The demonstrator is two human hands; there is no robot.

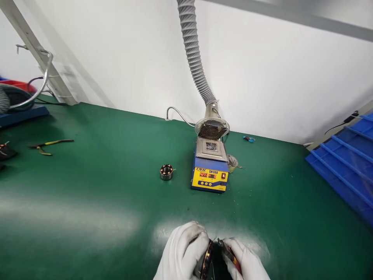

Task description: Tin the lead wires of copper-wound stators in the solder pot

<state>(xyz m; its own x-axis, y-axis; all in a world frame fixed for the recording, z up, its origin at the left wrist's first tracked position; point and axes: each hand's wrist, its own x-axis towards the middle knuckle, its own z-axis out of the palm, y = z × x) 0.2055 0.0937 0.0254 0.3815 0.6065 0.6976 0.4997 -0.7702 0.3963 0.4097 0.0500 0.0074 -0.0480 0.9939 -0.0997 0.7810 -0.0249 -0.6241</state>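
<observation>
At the bottom of the head view, my left hand (186, 251), in a white glove, is closed around a motor stator (207, 258) with copper windings, tilted on its side. Close on its right, my right hand (243, 258), also gloved, grips small cutting pliers (231, 256) with red on the handles. Their dark jaws point toward the stator's upper edge; whether they touch a wire is too small to tell. A thin wire hangs below the stator. Another stator (166, 172) lies flat on the green table, one short lead sticking out to its right.
Ahead stands a blue and yellow solder pot (210, 177) under a grey fume hose (194, 50). A small cup (232, 163) is beside it. Yellow-handled pliers (51, 144) lie at left. Blue plastic bins (346, 163) stand at right. A small blue item (248, 139) lies near the wall.
</observation>
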